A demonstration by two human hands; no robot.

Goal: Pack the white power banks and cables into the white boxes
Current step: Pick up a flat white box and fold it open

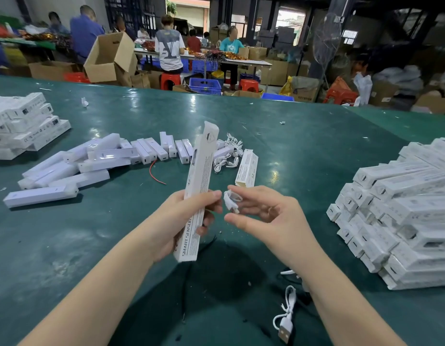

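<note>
Left hand (191,216) grip around white box (200,186) — right hand (263,213) pinching coiled cable (230,199), plug end half hidden.

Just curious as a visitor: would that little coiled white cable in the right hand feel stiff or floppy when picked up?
Probably floppy: the small coiled white cable bends in loops. Likely light, since the right hand holds it by fingertips.

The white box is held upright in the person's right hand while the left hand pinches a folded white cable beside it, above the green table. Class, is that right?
Not quite: the hands are swapped. In the head view the left hand grips the white box, and the right hand pinches the folded white cable beside it, above the green table.
</note>
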